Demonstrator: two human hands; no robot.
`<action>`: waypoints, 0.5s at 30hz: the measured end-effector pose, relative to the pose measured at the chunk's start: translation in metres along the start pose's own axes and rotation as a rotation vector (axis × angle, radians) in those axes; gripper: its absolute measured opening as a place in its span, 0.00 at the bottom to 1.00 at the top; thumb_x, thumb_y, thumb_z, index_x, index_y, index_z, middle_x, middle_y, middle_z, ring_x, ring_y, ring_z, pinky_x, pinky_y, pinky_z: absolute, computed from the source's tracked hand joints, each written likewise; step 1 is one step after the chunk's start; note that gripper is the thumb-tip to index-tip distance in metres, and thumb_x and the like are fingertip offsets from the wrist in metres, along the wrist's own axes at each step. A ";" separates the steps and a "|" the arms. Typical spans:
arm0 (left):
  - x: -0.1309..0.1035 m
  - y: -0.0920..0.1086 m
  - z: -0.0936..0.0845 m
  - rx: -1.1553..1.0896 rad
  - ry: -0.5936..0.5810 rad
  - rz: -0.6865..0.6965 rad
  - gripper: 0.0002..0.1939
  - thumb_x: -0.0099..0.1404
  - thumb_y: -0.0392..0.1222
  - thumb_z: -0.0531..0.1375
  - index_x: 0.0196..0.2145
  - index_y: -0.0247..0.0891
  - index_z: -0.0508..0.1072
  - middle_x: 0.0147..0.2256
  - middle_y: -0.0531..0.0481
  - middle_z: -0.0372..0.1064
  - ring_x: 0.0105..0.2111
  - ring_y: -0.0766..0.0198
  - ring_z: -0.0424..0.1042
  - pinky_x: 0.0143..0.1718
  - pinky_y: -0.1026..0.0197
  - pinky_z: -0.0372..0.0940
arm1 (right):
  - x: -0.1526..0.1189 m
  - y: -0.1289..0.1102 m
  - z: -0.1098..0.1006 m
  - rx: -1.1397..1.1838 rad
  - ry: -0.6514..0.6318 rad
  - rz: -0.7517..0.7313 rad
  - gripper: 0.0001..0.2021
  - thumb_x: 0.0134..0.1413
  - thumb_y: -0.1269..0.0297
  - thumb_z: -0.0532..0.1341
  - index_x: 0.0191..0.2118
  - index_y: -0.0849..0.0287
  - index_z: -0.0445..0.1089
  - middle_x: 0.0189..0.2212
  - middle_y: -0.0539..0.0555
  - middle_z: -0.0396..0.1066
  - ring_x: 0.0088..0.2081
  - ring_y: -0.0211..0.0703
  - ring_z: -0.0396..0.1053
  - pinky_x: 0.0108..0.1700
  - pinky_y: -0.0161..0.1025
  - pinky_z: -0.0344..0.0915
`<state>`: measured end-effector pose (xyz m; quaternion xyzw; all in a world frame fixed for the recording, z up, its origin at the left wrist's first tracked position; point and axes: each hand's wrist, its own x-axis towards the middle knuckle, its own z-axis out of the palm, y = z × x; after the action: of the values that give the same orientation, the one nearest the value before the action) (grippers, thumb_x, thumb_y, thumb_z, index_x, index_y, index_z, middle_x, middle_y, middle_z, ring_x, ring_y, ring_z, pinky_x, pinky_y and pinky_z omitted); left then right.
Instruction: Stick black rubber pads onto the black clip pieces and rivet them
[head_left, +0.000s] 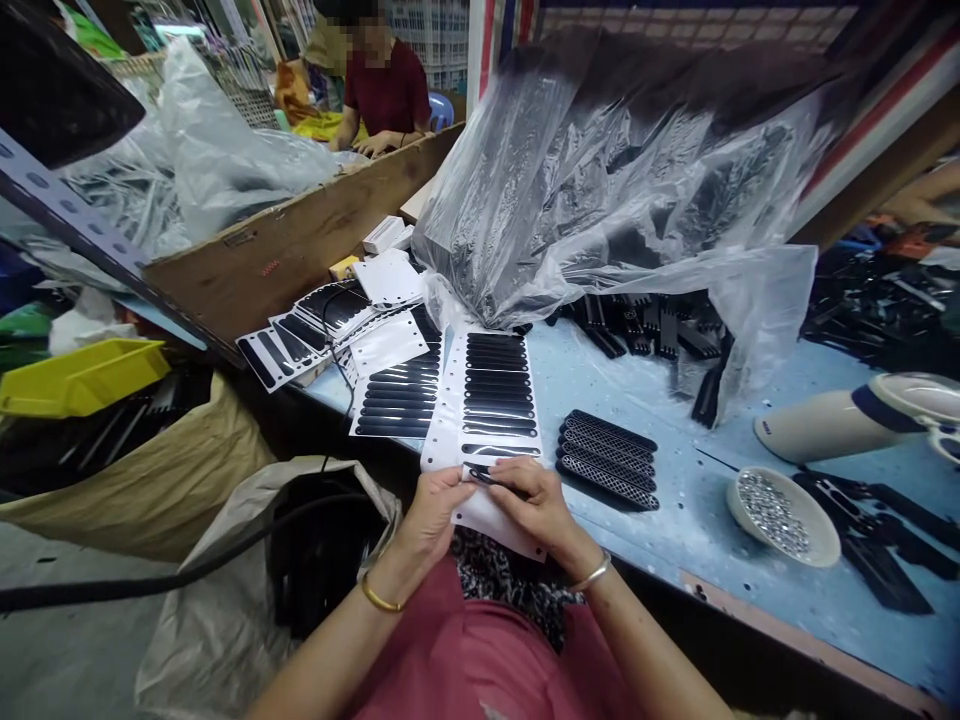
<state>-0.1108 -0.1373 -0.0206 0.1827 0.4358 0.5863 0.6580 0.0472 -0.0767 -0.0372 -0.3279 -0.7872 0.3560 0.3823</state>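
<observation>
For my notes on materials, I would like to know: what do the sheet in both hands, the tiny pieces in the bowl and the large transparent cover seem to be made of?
Sheet: smooth white backing, perhaps coated paper or plastic; its black strips look glossy.
Pieces: probably metal; silvery glints.
Cover: thin plastic film, apparently; see-through, wrinkled, shiny.

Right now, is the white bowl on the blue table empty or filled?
Partly filled: the white bowl holds many small silvery pieces, but bare inner wall shows beside them.

Black strips (495, 382) look glossy, plastic sheeting (517, 200) crinkled.
</observation>
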 end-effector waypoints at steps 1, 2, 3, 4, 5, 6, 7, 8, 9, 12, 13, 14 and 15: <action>0.000 0.000 -0.001 -0.002 -0.007 -0.004 0.12 0.46 0.38 0.70 0.30 0.30 0.80 0.25 0.47 0.75 0.25 0.68 0.68 0.29 0.68 0.60 | 0.001 -0.002 -0.001 0.007 -0.020 0.004 0.06 0.53 0.67 0.63 0.36 0.54 0.77 0.34 0.55 0.78 0.40 0.47 0.74 0.44 0.46 0.70; 0.000 0.000 -0.002 -0.005 -0.011 -0.011 0.12 0.46 0.39 0.70 0.30 0.30 0.80 0.25 0.47 0.75 0.25 0.68 0.68 0.29 0.68 0.60 | 0.002 -0.003 -0.001 0.007 -0.042 0.009 0.06 0.54 0.66 0.62 0.36 0.54 0.77 0.34 0.55 0.78 0.40 0.47 0.74 0.43 0.45 0.70; 0.000 -0.001 -0.003 -0.009 -0.013 -0.017 0.13 0.46 0.39 0.70 0.30 0.30 0.80 0.25 0.46 0.75 0.25 0.68 0.68 0.29 0.68 0.61 | 0.004 -0.005 -0.002 0.003 -0.066 0.014 0.07 0.54 0.66 0.62 0.36 0.54 0.77 0.34 0.55 0.78 0.39 0.47 0.74 0.42 0.45 0.70; 0.000 -0.002 -0.004 -0.012 -0.011 -0.023 0.13 0.46 0.40 0.71 0.31 0.30 0.80 0.26 0.46 0.75 0.25 0.68 0.69 0.29 0.68 0.61 | 0.005 -0.007 -0.002 -0.001 -0.090 0.021 0.07 0.55 0.66 0.61 0.36 0.54 0.77 0.34 0.55 0.78 0.39 0.47 0.73 0.42 0.45 0.69; -0.001 -0.002 -0.004 -0.014 -0.006 -0.027 0.14 0.46 0.40 0.71 0.32 0.30 0.80 0.26 0.46 0.75 0.25 0.67 0.69 0.29 0.68 0.61 | 0.006 -0.008 -0.002 -0.003 -0.113 0.030 0.07 0.55 0.66 0.60 0.35 0.54 0.77 0.34 0.55 0.78 0.38 0.46 0.73 0.42 0.44 0.69; -0.001 -0.003 -0.005 -0.015 -0.001 -0.030 0.15 0.46 0.40 0.71 0.32 0.30 0.80 0.26 0.45 0.76 0.25 0.66 0.70 0.29 0.67 0.62 | 0.008 -0.010 -0.002 -0.001 -0.129 0.042 0.08 0.55 0.66 0.60 0.34 0.55 0.77 0.34 0.54 0.78 0.37 0.46 0.73 0.42 0.44 0.68; -0.002 -0.003 -0.005 -0.015 0.002 -0.033 0.15 0.46 0.40 0.71 0.32 0.30 0.80 0.26 0.45 0.76 0.25 0.66 0.71 0.30 0.67 0.63 | 0.009 -0.011 -0.001 0.006 -0.133 0.062 0.08 0.56 0.66 0.59 0.32 0.55 0.77 0.33 0.54 0.78 0.37 0.45 0.73 0.42 0.44 0.68; -0.003 -0.003 -0.006 -0.013 0.001 -0.035 0.16 0.46 0.41 0.71 0.33 0.30 0.80 0.26 0.45 0.76 0.25 0.65 0.71 0.30 0.66 0.63 | 0.010 -0.012 -0.001 0.022 -0.118 0.093 0.09 0.56 0.65 0.59 0.30 0.55 0.77 0.31 0.54 0.77 0.35 0.45 0.72 0.41 0.43 0.68; -0.004 -0.002 -0.006 -0.010 -0.008 -0.036 0.16 0.46 0.41 0.71 0.33 0.30 0.80 0.26 0.44 0.76 0.25 0.64 0.72 0.30 0.65 0.64 | 0.011 -0.014 0.000 0.051 -0.082 0.138 0.10 0.56 0.64 0.59 0.28 0.56 0.77 0.29 0.53 0.77 0.34 0.44 0.72 0.40 0.42 0.68; -0.005 0.002 -0.009 0.007 -0.033 -0.026 0.19 0.45 0.41 0.71 0.36 0.30 0.79 0.28 0.44 0.76 0.25 0.63 0.73 0.31 0.64 0.65 | 0.014 -0.018 -0.007 0.254 0.155 0.340 0.13 0.56 0.57 0.60 0.27 0.58 0.76 0.25 0.53 0.75 0.29 0.44 0.72 0.34 0.40 0.70; -0.005 0.004 -0.010 0.017 -0.026 -0.016 0.20 0.45 0.40 0.72 0.36 0.29 0.79 0.28 0.43 0.77 0.25 0.63 0.73 0.31 0.64 0.66 | 0.014 -0.019 -0.014 0.342 0.255 0.399 0.13 0.56 0.55 0.61 0.29 0.59 0.76 0.25 0.54 0.75 0.27 0.43 0.73 0.32 0.41 0.71; -0.004 0.006 -0.010 0.029 -0.009 -0.004 0.21 0.44 0.40 0.72 0.37 0.29 0.78 0.29 0.43 0.77 0.26 0.62 0.73 0.31 0.64 0.66 | 0.014 -0.021 -0.022 0.416 0.357 0.436 0.14 0.55 0.54 0.61 0.32 0.60 0.76 0.25 0.54 0.75 0.26 0.43 0.73 0.31 0.42 0.71; -0.002 0.008 -0.011 0.046 0.017 0.012 0.23 0.43 0.40 0.72 0.39 0.29 0.78 0.29 0.43 0.77 0.26 0.62 0.73 0.32 0.63 0.66 | 0.013 -0.022 -0.032 0.456 0.448 0.447 0.14 0.55 0.54 0.62 0.36 0.61 0.75 0.25 0.54 0.76 0.25 0.43 0.73 0.31 0.42 0.72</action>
<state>-0.1246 -0.1404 -0.0199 0.1956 0.4537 0.5817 0.6462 0.0626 -0.0685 0.0004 -0.4676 -0.4937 0.5160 0.5209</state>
